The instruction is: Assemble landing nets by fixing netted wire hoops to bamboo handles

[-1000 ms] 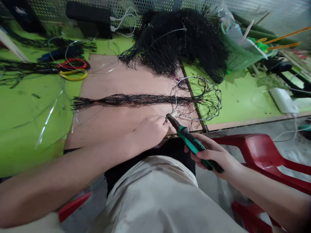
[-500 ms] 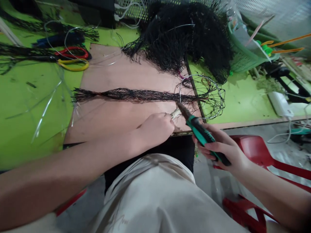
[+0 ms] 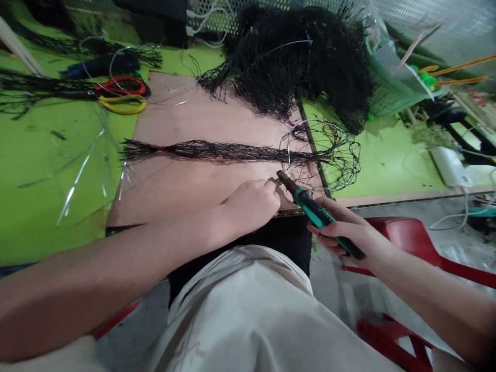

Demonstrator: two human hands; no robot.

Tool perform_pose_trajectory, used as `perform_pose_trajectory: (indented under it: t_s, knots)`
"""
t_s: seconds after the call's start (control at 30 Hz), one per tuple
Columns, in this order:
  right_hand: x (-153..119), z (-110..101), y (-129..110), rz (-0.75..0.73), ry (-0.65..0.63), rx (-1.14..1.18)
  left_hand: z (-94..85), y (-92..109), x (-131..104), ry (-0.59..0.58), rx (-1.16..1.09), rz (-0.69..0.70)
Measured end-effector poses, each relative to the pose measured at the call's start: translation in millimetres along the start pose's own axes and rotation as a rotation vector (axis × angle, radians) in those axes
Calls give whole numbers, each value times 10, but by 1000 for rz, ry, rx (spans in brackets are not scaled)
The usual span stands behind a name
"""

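Note:
My right hand [image 3: 349, 230] is wrapped round green-and-black pliers [image 3: 315, 211], whose dark jaws point up and left. The jaw tips are at the end of a silvery wire [image 3: 289, 150] that curves up over the net. My left hand [image 3: 253, 204] is closed, with a short pale rod [image 3: 277, 182] poking out beside the jaws; most of the rod is hidden in the fist. Beyond both hands a long black net [image 3: 225, 151] lies bunched across the board. Its right end spreads over a round wire hoop [image 3: 354, 155].
The pinkish board [image 3: 163, 111] rests on a green table [image 3: 46, 170]. Scissors with red and yellow handles [image 3: 124, 103] lie at left. A black net heap [image 3: 287, 57] and a green basket [image 3: 399, 93] stand at the back. A red chair [image 3: 406, 237] is at right.
The pliers' jaws have shifted slightly left and down, closer to my left hand and the rod. My left hand has barely moved. The whole view has slid a little.

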State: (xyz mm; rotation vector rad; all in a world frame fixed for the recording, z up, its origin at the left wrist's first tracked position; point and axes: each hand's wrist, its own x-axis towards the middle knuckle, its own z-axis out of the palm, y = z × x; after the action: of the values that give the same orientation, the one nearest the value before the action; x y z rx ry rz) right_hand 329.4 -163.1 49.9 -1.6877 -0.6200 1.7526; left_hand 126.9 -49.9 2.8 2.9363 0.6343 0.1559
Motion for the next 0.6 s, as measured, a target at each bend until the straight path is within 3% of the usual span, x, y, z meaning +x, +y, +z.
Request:
perform_pose_trajectory:
  t_s: [0.6]
  knots:
    - [0, -131, 41, 23, -59, 53, 6, 21, -3, -8, 1, -34]
